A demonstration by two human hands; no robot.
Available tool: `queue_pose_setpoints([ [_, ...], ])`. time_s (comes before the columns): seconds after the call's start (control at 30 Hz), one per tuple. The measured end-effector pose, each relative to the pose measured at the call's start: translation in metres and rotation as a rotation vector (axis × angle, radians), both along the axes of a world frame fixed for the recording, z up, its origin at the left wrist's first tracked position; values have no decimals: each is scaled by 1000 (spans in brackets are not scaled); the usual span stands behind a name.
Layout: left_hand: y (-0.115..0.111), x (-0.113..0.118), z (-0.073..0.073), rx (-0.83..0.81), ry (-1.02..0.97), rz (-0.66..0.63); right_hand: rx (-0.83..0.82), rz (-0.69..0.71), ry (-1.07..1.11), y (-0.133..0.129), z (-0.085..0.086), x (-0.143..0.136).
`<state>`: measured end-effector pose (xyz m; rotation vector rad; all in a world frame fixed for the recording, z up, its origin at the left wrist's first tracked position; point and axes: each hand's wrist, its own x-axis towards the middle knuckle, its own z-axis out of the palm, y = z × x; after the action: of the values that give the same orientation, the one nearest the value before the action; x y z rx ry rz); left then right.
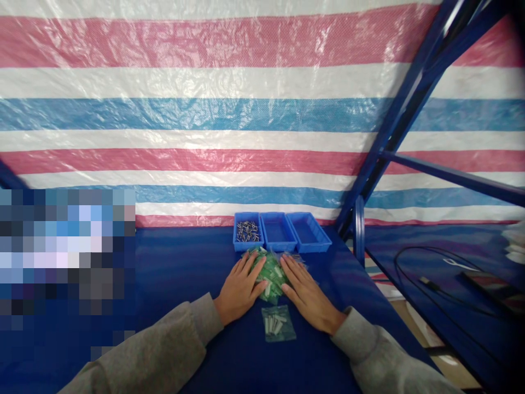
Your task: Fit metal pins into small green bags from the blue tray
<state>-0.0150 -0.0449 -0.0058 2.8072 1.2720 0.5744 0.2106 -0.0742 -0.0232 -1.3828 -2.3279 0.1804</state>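
A heap of green plastic packets [269, 276] with whitish pieces in them lies on the blue table. My left hand [241, 287] rests on its left side, fingers stretched out. From the right, my right hand [305, 290] lies on the heap's other edge, also with extended fingers. Just in front of the heap is a clear bag [279, 323] holding several white, tube-like pieces; neither hand touches it. More clear packaging [297, 258] shows behind my right fingertips, its contents too small to tell.
Behind the heap stand three blue bins: the left bin [248, 247] holds many small metal pins, beside a middle bin [279, 246] and a right bin [311, 247]. A blue metal frame [359, 230] rises at right. Black cables [404, 249] lie on another table.
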Motion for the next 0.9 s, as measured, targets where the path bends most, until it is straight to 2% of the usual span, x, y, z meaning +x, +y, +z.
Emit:
queue_pose_setpoints([
  [0.07, -1, 0, 5, -26, -29, 13, 50, -7, 7, -4, 7, -1],
  [0.2, -4, -1, 12, -43, -90, 20, 94, 115, -67, -13, 15, -7],
  [0.43, -4, -4, 24, 44, -267, 61, 88, 27, -84, -7, -2, -9],
  [0.6, 21, -6, 32, 162, -247, 115, 117, 25, -70, -8, 2, -7],
  [0.8, 63, -18, 25, 187, -92, 151, 139, 128, -81, -14, 14, -13],
  [0.9, 72, -22, 23, 185, -65, 110, 138, 81, -92, -13, 15, -16],
])
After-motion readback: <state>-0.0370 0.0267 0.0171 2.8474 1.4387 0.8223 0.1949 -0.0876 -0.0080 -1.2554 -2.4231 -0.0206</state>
